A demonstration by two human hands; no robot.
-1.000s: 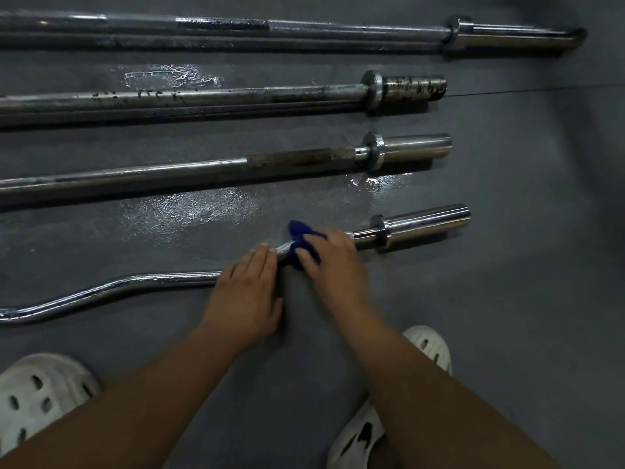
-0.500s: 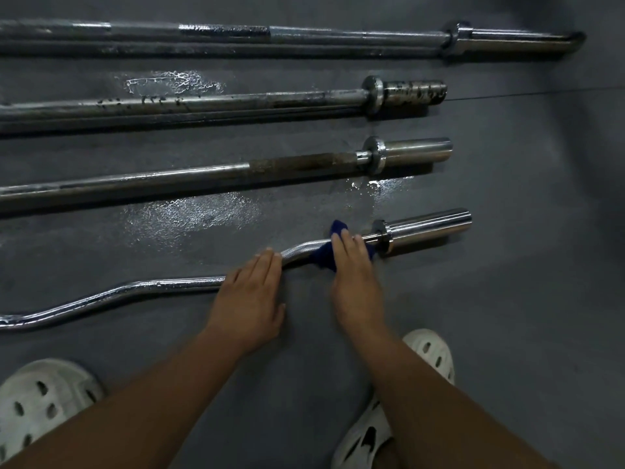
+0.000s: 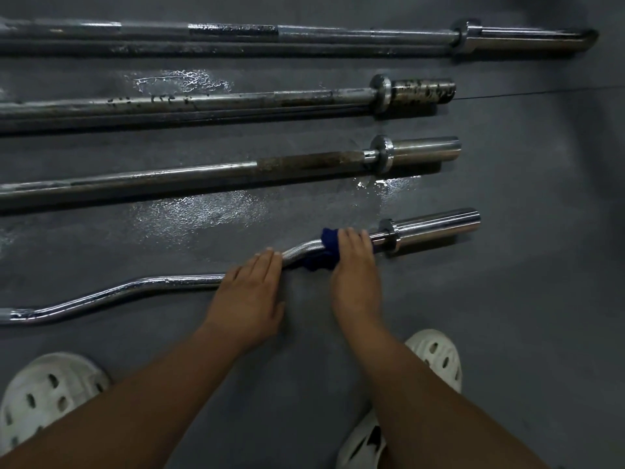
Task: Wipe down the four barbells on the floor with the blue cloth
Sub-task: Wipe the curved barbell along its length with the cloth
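Four barbells lie side by side on the dark floor. Nearest me is a shiny curved bar [image 3: 142, 287] with a chrome sleeve at its right end. My right hand [image 3: 353, 265] grips the blue cloth [image 3: 327, 247], which is wrapped round this bar just left of the collar. My left hand [image 3: 252, 292] lies flat with straight fingers pressing on the bar's middle. Beyond it lie a straight bar with a rusty patch [image 3: 203, 177], a pitted bar [image 3: 209, 103], and the longest bar [image 3: 304, 33] farthest away.
Wet patches [image 3: 203, 211] shine on the floor between the bars. My two white perforated clogs [image 3: 47, 397] [image 3: 436, 353] sit at the bottom, either side of my forearms. A thin seam runs across the floor at the right.
My right hand slid the cloth to the right along the curved bar, from beside my left hand towards the collar. My left hand stayed put.
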